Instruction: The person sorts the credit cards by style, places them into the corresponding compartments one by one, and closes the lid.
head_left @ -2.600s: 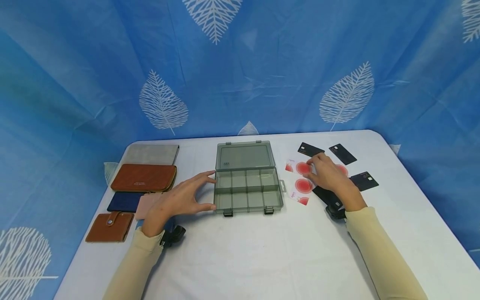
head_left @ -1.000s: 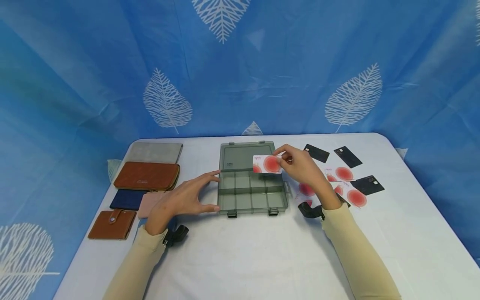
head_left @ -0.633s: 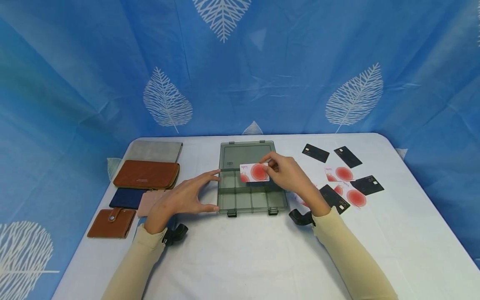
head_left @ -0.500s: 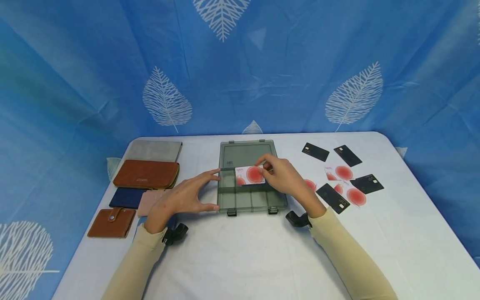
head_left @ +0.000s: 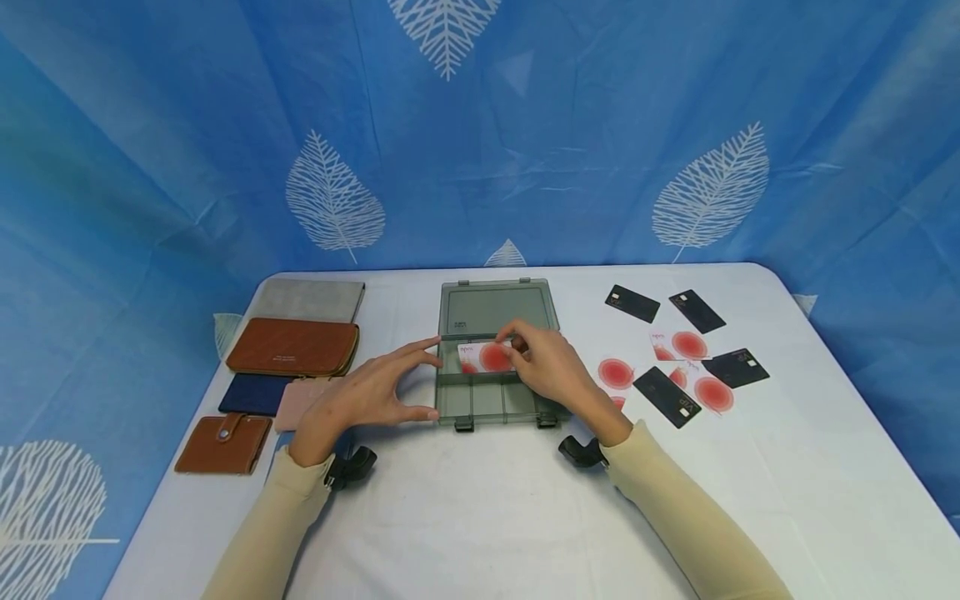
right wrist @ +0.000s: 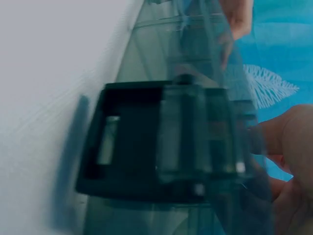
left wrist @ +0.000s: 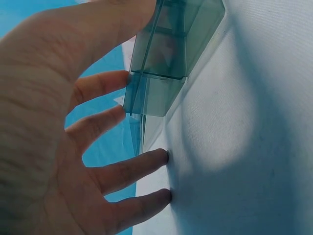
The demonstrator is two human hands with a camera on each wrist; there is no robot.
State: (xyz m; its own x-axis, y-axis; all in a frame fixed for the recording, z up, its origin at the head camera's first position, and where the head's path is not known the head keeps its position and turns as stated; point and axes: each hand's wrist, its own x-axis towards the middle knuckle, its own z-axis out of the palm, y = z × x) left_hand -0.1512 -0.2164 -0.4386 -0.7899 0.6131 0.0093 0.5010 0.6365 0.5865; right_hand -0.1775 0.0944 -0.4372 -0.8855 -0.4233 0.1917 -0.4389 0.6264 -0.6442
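A translucent grey-green compartment box (head_left: 487,402) lies on the white table with its lid (head_left: 495,310) folded back. My right hand (head_left: 551,367) pinches a white card with red circles (head_left: 474,358) by its right end, low over the rear row of compartments. At the box's left side is my left hand (head_left: 365,398), fingers extended, thumb tip by the front corner. In the left wrist view two fingertips touch the box's end wall (left wrist: 159,95). A blurred dark latch (right wrist: 132,142) fills much of the right wrist view and hides part of the box.
Black cards (head_left: 666,397) and red-and-white cards (head_left: 714,395) lie scattered on the right, some overlapping. On the left are a grey wallet (head_left: 307,302), a brown zip wallet (head_left: 292,347), a navy one (head_left: 253,395), a pink one (head_left: 300,402) and a snap wallet (head_left: 222,444).
My right hand has taken a red-and-white card from the right and carried it left, then down into the box's rear area. My left hand stays at the box's left side.
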